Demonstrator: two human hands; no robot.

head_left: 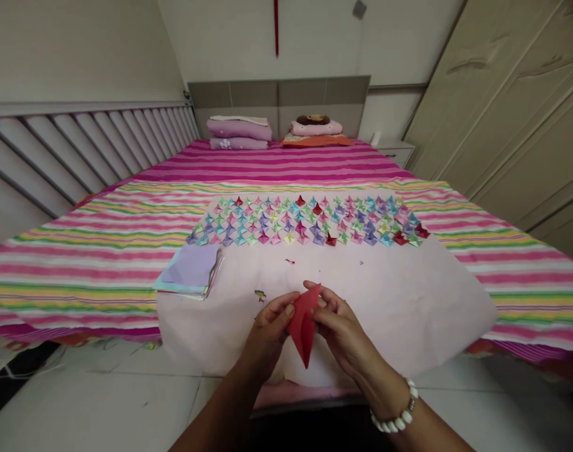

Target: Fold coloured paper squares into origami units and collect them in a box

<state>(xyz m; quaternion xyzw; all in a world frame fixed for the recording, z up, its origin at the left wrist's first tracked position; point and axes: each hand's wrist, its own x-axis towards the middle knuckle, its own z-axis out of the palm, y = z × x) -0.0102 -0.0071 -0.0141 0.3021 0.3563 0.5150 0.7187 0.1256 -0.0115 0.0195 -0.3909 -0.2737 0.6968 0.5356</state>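
A red sheet of origami paper (304,323), folded into a pointed diamond-like shape, is held up in front of me over the near part of a pale board or paper. My left hand (272,323) pinches its left edge between thumb and fingers. On the other side, my right hand (339,323) grips the right edge, its thumb in front and fingers behind. One point of the paper hangs downward and a lengthwise fold opens near the middle. Left of my hands lies a stack of square coloured paper (192,267), a lilac sheet on top.
Rows of small folded paper pieces (300,220) in many colours cover the far part of the pale sheet (408,295). Small scraps (260,294) lie nearby. The striped bed (79,251) carries folded bedding (239,130) at its head. A railing (102,150) runs along the left.
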